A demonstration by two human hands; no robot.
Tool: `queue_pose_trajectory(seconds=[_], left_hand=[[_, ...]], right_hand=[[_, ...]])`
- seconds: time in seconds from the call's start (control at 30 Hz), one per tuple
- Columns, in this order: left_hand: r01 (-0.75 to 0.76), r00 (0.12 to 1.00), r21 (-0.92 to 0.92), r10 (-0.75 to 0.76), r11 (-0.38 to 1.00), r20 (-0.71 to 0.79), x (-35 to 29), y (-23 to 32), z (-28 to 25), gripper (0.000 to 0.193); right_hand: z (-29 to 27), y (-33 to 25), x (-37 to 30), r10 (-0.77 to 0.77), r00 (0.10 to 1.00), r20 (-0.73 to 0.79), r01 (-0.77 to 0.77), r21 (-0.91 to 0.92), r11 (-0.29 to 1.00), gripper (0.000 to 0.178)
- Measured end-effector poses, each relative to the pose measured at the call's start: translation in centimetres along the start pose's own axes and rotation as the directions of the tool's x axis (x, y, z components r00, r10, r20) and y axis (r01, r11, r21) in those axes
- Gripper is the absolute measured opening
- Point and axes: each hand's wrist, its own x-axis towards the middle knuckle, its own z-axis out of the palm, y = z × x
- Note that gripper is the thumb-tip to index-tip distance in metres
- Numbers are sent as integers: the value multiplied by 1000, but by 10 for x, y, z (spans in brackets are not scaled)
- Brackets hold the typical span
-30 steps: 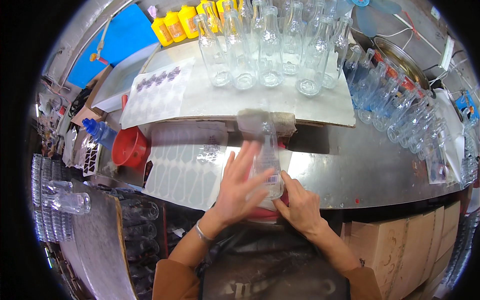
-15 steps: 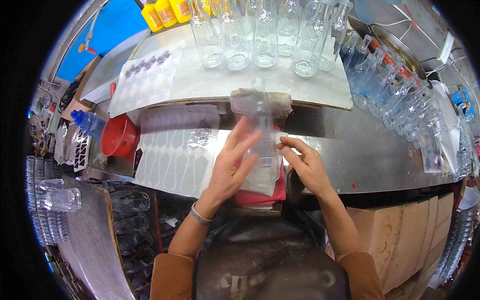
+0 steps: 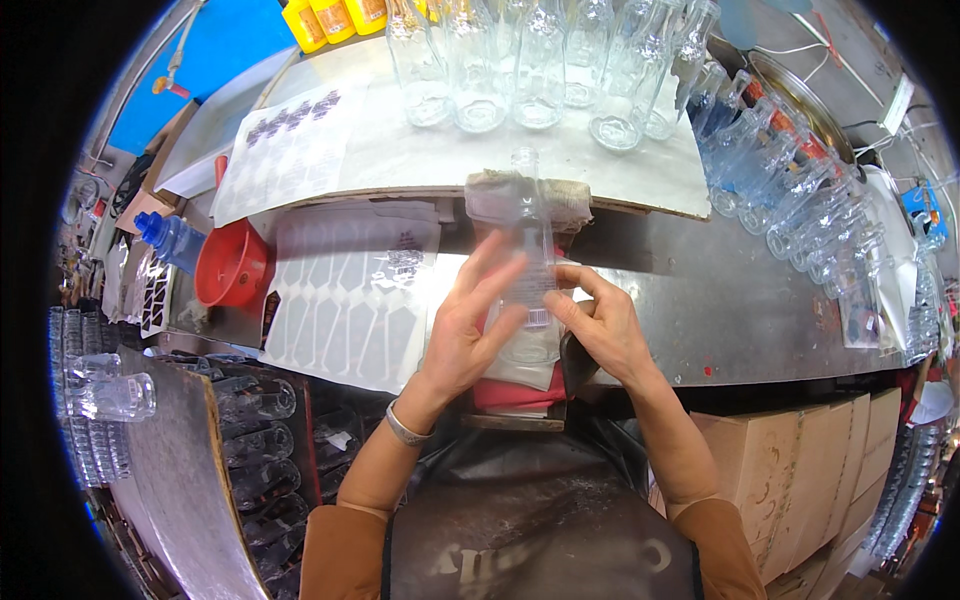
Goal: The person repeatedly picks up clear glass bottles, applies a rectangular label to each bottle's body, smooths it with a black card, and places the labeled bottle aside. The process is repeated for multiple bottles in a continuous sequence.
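A clear glass bottle (image 3: 532, 346) lies in front of me, its neck pointing away over a cloth-wrapped rest (image 3: 570, 197). Printing and a small barcode patch (image 3: 538, 318) show on its side. Pink cloth (image 3: 512, 395) and a pale sheet are under its base end. My left hand (image 3: 470, 325) is at the bottle's left side, fingers stretched apart over the glass and slightly blurred. On the opposite side, my right hand (image 3: 605, 322) has its fingers bent against the bottle, with the thumb at the barcode's edge.
Several upright bottles (image 3: 540, 85) stand on the raised white shelf (image 3: 400, 150). Decal sheets (image 3: 345, 300) lie left, beside a red bowl (image 3: 232, 268) and a blue bottle (image 3: 172, 240). More bottles (image 3: 790, 205) line the right; cardboard boxes (image 3: 790, 470) stand below.
My right thumb and fingers have moved left onto the bottle. Its barcode patch looks narrower and sits farther right on the glass. My left hand stays spread beside it.
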Motion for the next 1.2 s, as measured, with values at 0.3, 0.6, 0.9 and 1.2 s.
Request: queue_pose_trajectory(seconds=[0.3,0.6,0.9,1.2], left_hand=[[2,1000,27,-2,1000,11,2,3,0,51],[6,999,98,-10,995,33,1,4,0,52],[23,999,64,-25,998,23,0,5,2,54],[-18,992,78,9,997,123,-35,-10,-5,109]], right_hand=[[-1,9,2,-49,999,20,50,-16,999,46],[-34,43,13,108,983,-145,-2,590,807,31],[-29,-27,27,-529,830,-178,438,-380,815,23],[-1,-33,-13,-742,561,368,799,-476,368,30]])
